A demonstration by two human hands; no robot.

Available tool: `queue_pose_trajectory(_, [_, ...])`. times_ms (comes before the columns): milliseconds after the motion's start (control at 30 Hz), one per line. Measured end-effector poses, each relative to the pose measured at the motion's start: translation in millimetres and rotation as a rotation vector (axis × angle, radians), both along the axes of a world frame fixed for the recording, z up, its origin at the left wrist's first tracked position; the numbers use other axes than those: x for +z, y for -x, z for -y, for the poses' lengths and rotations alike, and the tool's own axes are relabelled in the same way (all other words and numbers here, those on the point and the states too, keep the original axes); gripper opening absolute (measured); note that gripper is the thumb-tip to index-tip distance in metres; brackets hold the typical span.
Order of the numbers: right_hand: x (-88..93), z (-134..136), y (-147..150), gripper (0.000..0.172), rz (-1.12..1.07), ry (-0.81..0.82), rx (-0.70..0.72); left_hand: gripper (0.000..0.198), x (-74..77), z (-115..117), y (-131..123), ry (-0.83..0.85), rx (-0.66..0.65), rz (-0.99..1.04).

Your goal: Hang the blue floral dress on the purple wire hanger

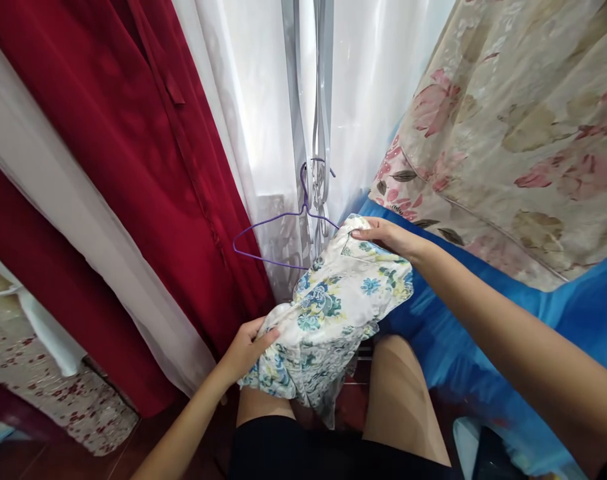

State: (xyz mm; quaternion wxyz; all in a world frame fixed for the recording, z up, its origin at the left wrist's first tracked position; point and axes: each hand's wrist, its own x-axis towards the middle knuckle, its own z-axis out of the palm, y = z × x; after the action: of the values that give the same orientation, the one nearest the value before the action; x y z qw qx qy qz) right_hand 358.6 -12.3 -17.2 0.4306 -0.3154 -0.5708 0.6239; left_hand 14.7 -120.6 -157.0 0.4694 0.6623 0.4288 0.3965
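Head; hands (246,351) at garment (328,303) edges

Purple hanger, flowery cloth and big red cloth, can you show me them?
Purple hanger (305,208), head view: on its neck.
Flowery cloth (324,301), head view: on blue flowers near its middle.
Big red cloth (141,160), head view: on its middle.

The floor (126,447) is reddish tile — a pale item (465,441) shows low right, contact unclear.
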Motion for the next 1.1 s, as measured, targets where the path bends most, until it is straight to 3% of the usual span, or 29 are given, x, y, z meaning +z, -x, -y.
queue_pose_trajectory(67, [7.7,2.4,-3.4,0.028,0.033,-0.001,-0.004,0.049,0.3,-7.4,18.0,-0.009,-0.021,-0.038])
queue_pose_trajectory(167, [19.1,3.3,-7.5,0.023,0.101,-0.032,0.0,0.043,9.9,-28.2,53.5,-0.191,-0.034,-0.316])
queue_pose_trajectory(267, [27.1,2.5,-11.4,0.02,0.156,-0.05,0.025,0.029,33.3,-57.8,92.3,-0.435,0.115,-0.581])
queue_pose_trajectory(367, [31.5,3.0,-13.2,0.018,0.178,-0.033,0.044,0.025,67.4,-85.9,110.7,-0.587,0.277,-0.626])
queue_pose_trajectory(500, [28.4,6.0,-9.5,0.018,0.141,0.042,0.052,0.028,107.1,-115.2,80.3,-0.636,0.397,-0.339])
queue_pose_trajectory(600, [14.8,2.8,-7.4,0.022,0.133,0.071,0.009,0.035,121.3,-129.0,40.1,-0.628,0.394,-0.095])
queue_pose_trajectory(700, [-5.8,-1.4,-16.3,0.024,0.182,0.011,-0.075,0.047,124.6,-130.6,14.9,-0.725,0.548,-0.034])
queue_pose_trajectory(767, [-19.6,4.1,-28.2,0.027,0.18,0.008,-0.098,0.032,123.0,-123.4,9.5,-0.79,0.641,-0.063])
queue_pose_trajectory(833, [-30.5,19.8,-40.8,0.038,0.121,0.037,-0.146,0.016,120.2,-109.6,8.9,-0.811,0.623,-0.134])
queue_pose_trajectory(900, [-35.1,42.2,-50.8,0.044,0.068,0.009,-0.256,0.023,119.3,-91.4,8.2,-0.813,0.544,-0.234])
queue_pose_trajectory(1000, [-20.6,70.4,-56.0,0.035,0.027,-0.109,-0.455,0.03,128.8,-65.0,2.4,-0.806,0.467,-0.376])
queue_pose_trajectory(1100, [17.6,74.4,-46.1,0.025,-0.028,-0.119,-0.592,0.035,149.5,-53.3,-6.5,-0.756,0.374,-0.476])
